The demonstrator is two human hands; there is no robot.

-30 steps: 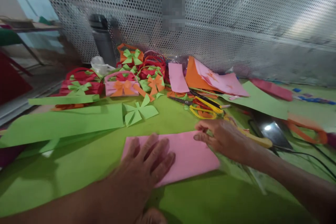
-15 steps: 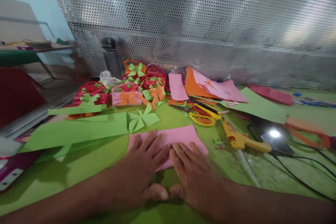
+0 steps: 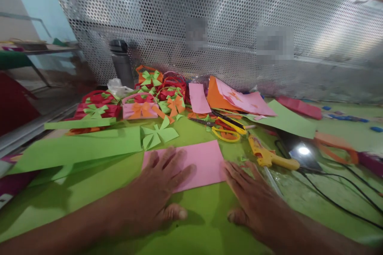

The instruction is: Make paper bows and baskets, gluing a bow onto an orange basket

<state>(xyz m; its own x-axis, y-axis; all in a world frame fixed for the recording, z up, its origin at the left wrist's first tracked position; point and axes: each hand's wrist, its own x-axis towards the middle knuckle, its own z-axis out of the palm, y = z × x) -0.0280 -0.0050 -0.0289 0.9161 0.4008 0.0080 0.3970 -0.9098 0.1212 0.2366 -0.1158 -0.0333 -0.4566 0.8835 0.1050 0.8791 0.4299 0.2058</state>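
Note:
A pink paper sheet (image 3: pixel 206 163) lies flat on the green tabletop in front of me. My left hand (image 3: pixel 161 187) rests on its left part, fingers spread and palm down. At the sheet's right edge my right hand (image 3: pixel 251 195) lies flat, its fingertips touching that edge and its thumb apart. Neither hand grips anything. Just beyond the sheet are a green paper bow (image 3: pixel 158 134) and yellow-handled scissors (image 3: pixel 227 133). To the right lies a yellow glue gun (image 3: pixel 269 157) with a clear glue stick (image 3: pixel 273 181).
Small paper bags with bows, including a pink bag (image 3: pixel 130 112), stand at the back left near a grey bottle (image 3: pixel 121 63). Green paper (image 3: pixel 80 147) lies left. Pink and orange sheets (image 3: pixel 214 97) lean behind. A lit phone (image 3: pixel 303 155) and black cables (image 3: pixel 326 203) occupy the right.
My right hand has slid right across the pink sheet to its right edge, parting from my left hand. The left hand stays on the sheet. The view has shifted slightly.

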